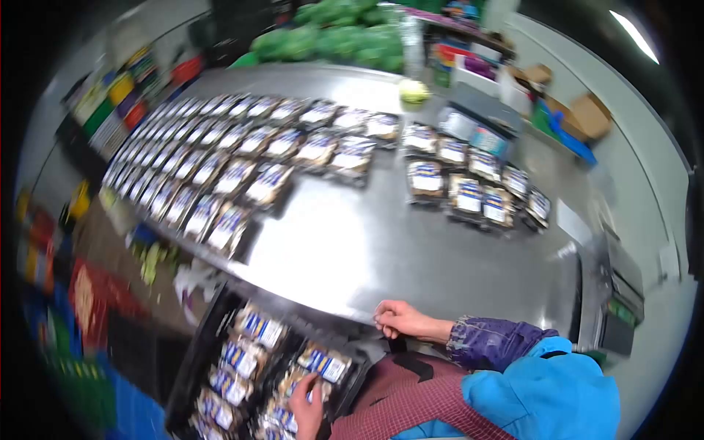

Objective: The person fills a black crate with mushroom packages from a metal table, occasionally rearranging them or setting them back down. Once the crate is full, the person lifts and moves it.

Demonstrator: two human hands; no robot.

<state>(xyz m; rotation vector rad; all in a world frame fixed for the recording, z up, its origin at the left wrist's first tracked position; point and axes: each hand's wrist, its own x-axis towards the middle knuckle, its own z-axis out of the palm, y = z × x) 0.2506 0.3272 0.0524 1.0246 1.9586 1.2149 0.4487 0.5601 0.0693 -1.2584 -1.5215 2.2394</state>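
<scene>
At the bottom of the head view, my left hand (306,407) reaches into a black crate (196,350). Its fingers and thumb are bent around the edge of a labelled plastic packet (290,383), which the hand partly covers. Similar packets with blue-and-white labels and brownish contents lie in two columns in the crate, among them an upper packet (325,362). My right hand (403,320), in a purple sleeve, hovers by the near edge of the steel table (440,257). Its fingers are curled closed; anything inside them is hidden.
Rows of packets (235,176) cover the table's left part. A smaller group of packets (468,193) lies to the right, beside a grey machine (480,121). Green produce (330,40) is heaped behind. Coloured crates (81,374) stand on the left, cardboard boxes (587,117) at the right.
</scene>
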